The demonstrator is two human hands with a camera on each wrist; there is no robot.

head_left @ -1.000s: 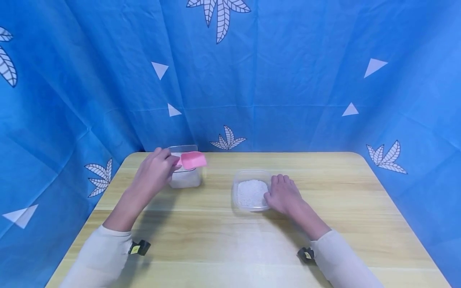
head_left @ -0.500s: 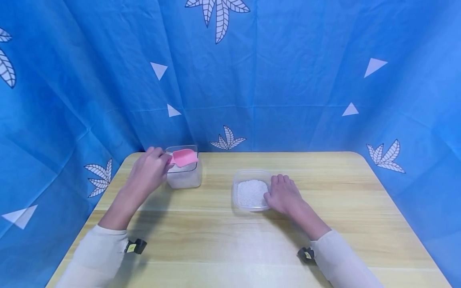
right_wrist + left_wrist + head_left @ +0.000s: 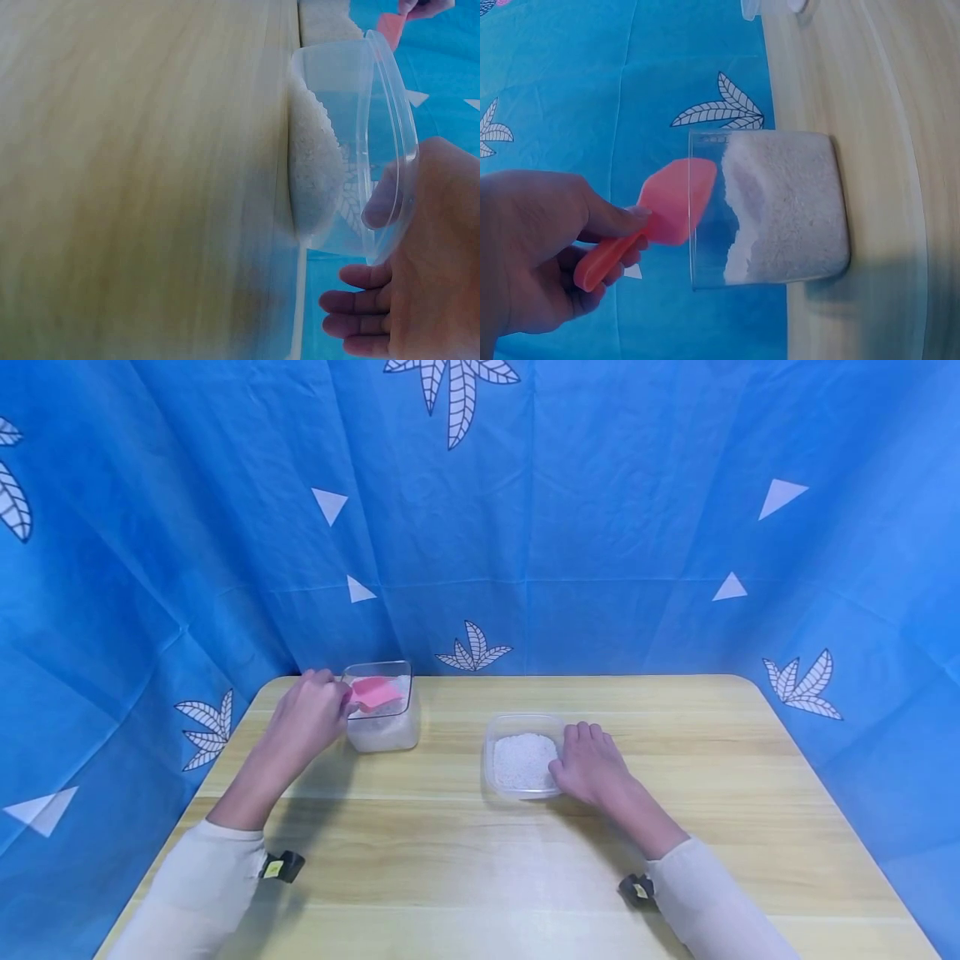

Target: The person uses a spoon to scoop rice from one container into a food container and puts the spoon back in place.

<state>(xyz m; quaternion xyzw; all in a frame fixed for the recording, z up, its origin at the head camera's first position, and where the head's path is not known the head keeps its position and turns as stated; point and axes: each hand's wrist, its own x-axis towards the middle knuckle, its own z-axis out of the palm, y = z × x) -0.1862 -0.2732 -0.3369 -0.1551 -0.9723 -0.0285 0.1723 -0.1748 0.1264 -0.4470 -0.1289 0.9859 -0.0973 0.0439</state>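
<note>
My left hand (image 3: 307,714) grips a pink scoop (image 3: 377,692) by its handle, over the open top of a tall clear container (image 3: 384,737). In the left wrist view, the scoop's blade (image 3: 676,202) reaches just inside the rim, above a hollowed heap of white grains (image 3: 791,202) that look like rice. My right hand (image 3: 592,767) pinches the right side of a low clear plastic box (image 3: 489,768), thumb inside the rim and fingers outside. White grains (image 3: 525,762) lie in the box, heaped toward one side in the right wrist view.
Both containers stand on a light wooden table (image 3: 450,860), the tall one near the back left edge. A blue curtain (image 3: 600,527) with leaf and triangle prints hangs behind and at both sides. Each wrist wears a small black camera (image 3: 283,866).
My left hand has moved slightly left, and the scoop has swung back and dipped from over the tall container's right side to its open mouth. The right hand and low box stayed still.
</note>
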